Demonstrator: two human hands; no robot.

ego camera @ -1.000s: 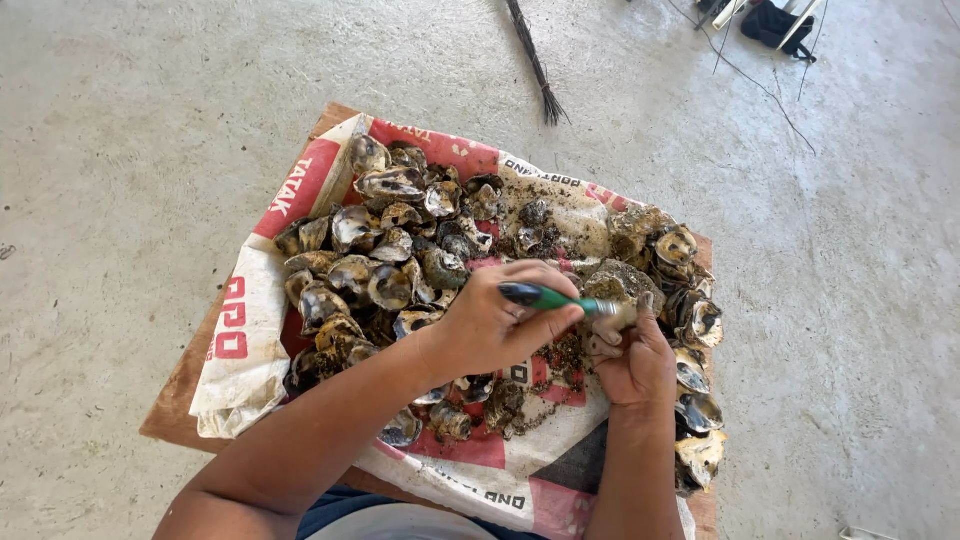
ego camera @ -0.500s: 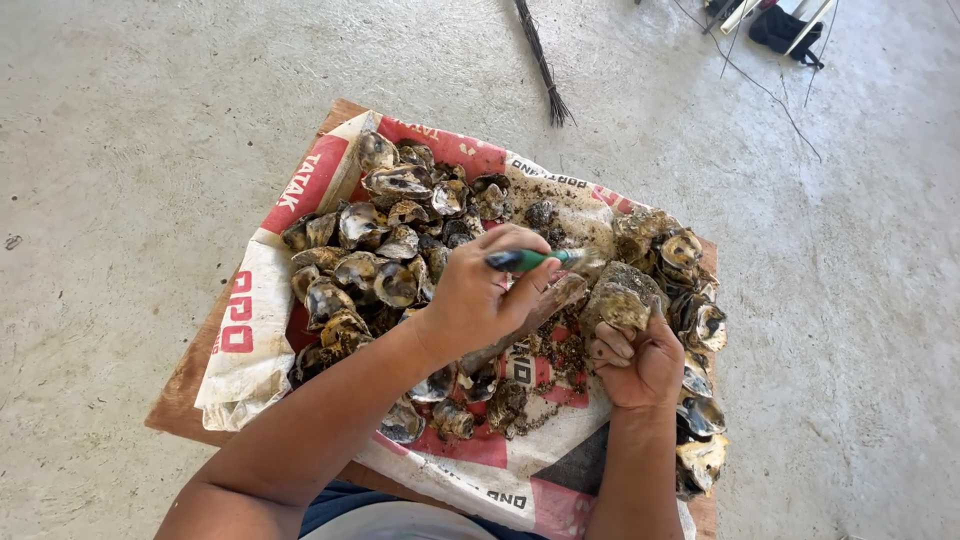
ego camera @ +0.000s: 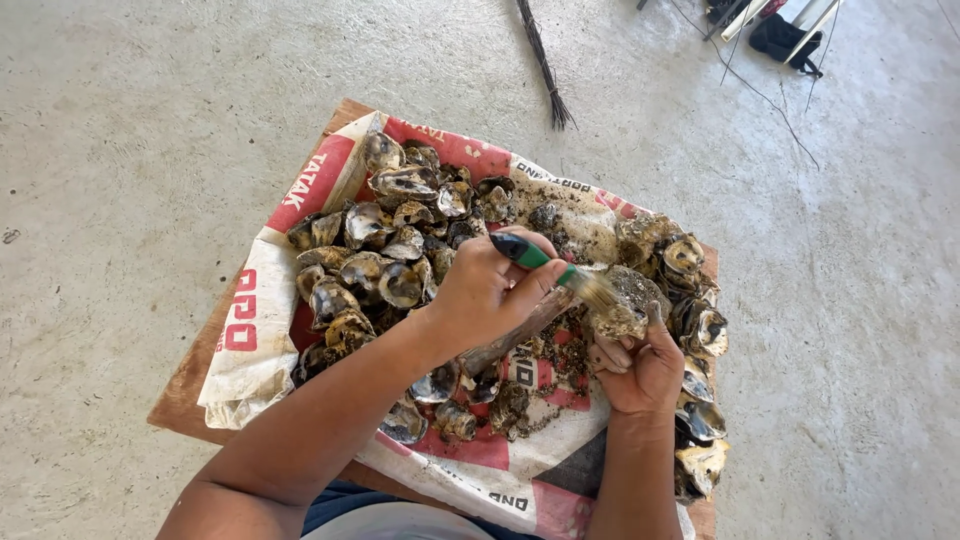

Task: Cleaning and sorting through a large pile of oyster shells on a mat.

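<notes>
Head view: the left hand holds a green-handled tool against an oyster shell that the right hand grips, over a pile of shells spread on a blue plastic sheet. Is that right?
Not quite. The sheet is a red and white woven sack, not blue plastic, as the head view shows. The rest stands: the left hand holds the green-handled tool against the oyster shell gripped by the right hand, over the pile of shells.

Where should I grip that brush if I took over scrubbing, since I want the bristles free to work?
Grip the green handle, coming from the upper left, as the left hand does. The brush lies tilted, its bristles pointing down-right onto the shell in the right hand. The handle is the slim, clean end away from the shell.
</notes>
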